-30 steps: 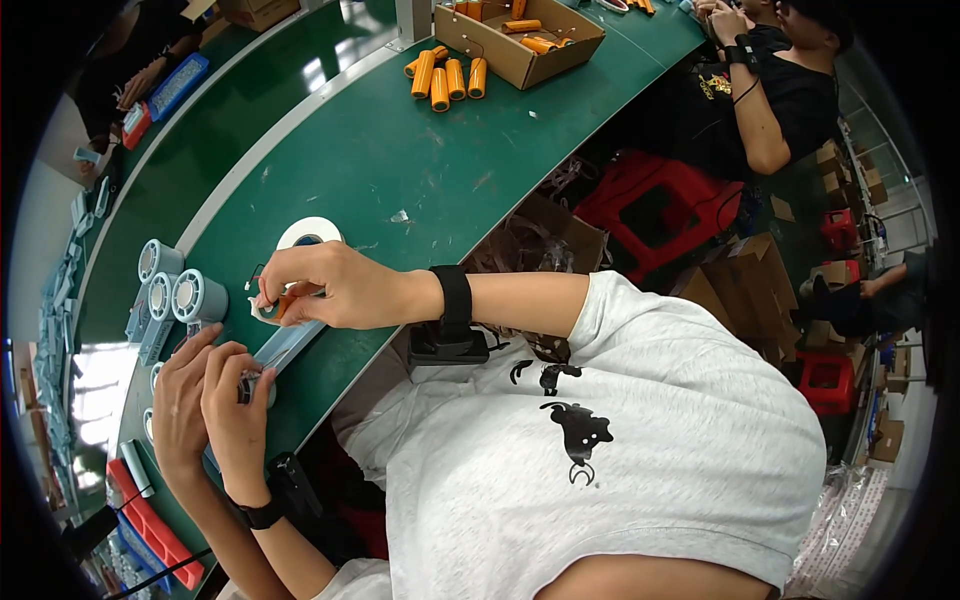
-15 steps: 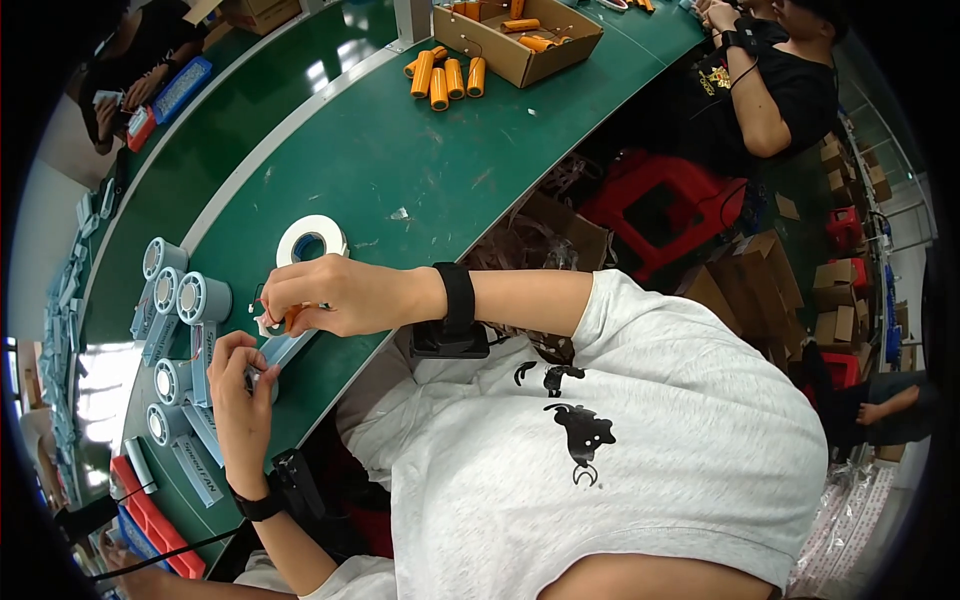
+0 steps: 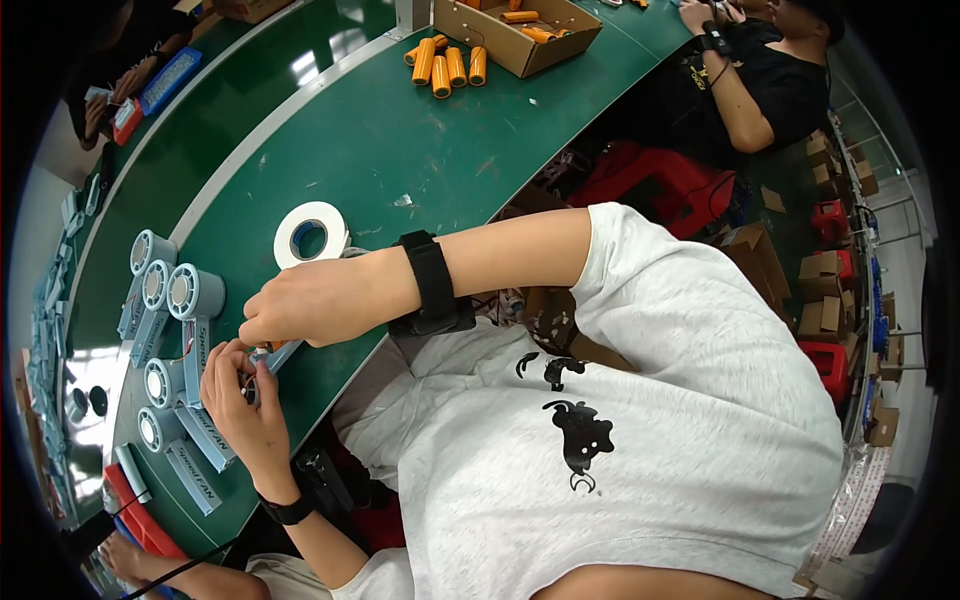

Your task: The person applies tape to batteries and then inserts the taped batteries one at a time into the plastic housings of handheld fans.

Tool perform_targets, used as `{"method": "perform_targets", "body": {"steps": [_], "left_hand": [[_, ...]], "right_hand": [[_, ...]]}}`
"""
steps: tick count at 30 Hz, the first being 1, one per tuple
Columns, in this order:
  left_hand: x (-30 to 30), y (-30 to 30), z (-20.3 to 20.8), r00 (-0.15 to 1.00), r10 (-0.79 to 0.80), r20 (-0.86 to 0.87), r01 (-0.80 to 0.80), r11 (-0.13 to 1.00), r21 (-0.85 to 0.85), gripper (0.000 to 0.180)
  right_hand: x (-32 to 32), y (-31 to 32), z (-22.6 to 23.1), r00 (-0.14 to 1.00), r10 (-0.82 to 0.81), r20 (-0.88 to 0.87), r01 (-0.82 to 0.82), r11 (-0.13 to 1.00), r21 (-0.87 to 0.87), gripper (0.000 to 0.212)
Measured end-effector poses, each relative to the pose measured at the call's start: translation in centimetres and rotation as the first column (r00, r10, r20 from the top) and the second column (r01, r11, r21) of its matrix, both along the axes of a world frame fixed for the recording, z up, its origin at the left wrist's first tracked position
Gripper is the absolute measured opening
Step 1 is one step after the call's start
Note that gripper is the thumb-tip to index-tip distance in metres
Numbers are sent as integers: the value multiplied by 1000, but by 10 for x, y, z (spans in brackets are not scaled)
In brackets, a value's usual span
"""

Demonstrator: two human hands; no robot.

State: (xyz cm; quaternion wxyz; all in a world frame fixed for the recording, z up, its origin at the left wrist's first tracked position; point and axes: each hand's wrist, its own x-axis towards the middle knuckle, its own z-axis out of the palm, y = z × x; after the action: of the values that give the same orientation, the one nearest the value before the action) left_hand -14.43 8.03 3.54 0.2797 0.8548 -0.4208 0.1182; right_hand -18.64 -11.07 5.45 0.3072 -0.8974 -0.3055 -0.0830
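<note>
My right hand (image 3: 318,300) is closed, fingers pointing down, over an orange battery cell (image 3: 279,346) that shows only in part beneath it. Fingers curled, my left hand (image 3: 243,392) meets the right one at the fingertips. A light blue fan handle (image 3: 287,353) slants out from the left hand under the right; most of this fan is hidden by my hands. A small pale piece and thin wires show at the left thumb tip, too small to make out. Several light blue handheld fans (image 3: 196,292) lie just left of my hands.
A roll of white tape (image 3: 335,222) lies beyond my right hand on the green table (image 3: 400,150). Farther off are loose orange battery cells (image 3: 440,76) and a cardboard box (image 3: 540,55) of cells. A red bin (image 3: 140,515) is at the near left. Co-workers sit nearby.
My right hand has moved slightly left and down, bringing its fingers against my left hand's. The orange cell is now more covered. The whole view has shifted a little.
</note>
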Motion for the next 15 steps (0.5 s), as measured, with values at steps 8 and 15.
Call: {"method": "perform_targets", "body": {"steps": [8,15], "left_hand": [[0,-6,3,958,101,-268,-130,987,-96,19],[9,-4,9,916,58,-398,-94,993,-72,20]], "right_hand": [[2,6,-21,997,-78,-4,77,993,-84,20],[-8,6,-23,988,-151,-44,143,980,-140,29]]}}
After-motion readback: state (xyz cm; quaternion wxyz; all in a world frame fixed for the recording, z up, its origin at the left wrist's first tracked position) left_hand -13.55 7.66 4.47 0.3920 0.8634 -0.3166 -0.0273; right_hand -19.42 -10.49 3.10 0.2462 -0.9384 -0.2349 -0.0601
